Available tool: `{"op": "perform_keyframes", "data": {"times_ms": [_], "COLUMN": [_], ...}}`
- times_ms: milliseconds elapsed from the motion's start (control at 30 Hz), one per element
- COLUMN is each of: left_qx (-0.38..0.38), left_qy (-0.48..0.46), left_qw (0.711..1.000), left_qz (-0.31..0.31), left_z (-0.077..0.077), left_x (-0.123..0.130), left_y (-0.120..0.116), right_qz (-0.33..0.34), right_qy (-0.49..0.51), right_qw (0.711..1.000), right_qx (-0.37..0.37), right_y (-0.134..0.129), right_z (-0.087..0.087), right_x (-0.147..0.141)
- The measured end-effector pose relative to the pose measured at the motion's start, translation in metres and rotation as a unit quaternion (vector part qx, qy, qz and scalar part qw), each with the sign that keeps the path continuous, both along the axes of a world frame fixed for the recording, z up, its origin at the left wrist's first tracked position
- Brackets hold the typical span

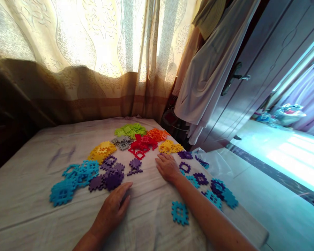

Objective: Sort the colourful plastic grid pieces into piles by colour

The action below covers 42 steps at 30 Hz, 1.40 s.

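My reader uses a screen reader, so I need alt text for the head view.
A person's left hand is near a purple pile, the right hand near a yellow pile, among notched tiles mostly grouped by colour on a pale cloth. A patterned curtain hangs behind.

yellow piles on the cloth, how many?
2. Left yellow pile: between the blue pile and the grey pile. Right yellow pile: just beyond the right hand, nearer the camera than the orange pile. Any yellow under other pieces would be hidden.
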<state>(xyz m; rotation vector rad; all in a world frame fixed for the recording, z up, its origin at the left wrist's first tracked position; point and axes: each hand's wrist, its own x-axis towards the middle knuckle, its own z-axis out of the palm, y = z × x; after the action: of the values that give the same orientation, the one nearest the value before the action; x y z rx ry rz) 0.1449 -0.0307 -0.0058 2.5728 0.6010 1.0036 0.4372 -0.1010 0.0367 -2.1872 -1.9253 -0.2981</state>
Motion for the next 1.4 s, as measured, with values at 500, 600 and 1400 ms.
{"op": "perform_keyframes", "data": {"times_ms": [500, 600, 1400], "left_qx": [0.041, 0.037, 0.091], "left_qy": [-0.006, 0.002, 0.005], "left_qw": [0.999, 0.999, 0.996], "left_qz": [-0.008, -0.01, -0.003], "left_z": [0.003, 0.003, 0.006], "left_x": [-0.002, -0.002, -0.001], "left_y": [0.002, 0.002, 0.002], "right_qz": [-0.097, -0.147, 0.023], "right_qy": [-0.018, -0.02, 0.001], "right_qw": [0.995, 0.988, 0.996], "right_qx": [-0.012, -0.036, 0.092], "right_y": [-0.078, -0.075, -0.113], "right_z": [-0.012, -0.003, -0.019], "right_x": [0.104, 0.13, 0.097]}}
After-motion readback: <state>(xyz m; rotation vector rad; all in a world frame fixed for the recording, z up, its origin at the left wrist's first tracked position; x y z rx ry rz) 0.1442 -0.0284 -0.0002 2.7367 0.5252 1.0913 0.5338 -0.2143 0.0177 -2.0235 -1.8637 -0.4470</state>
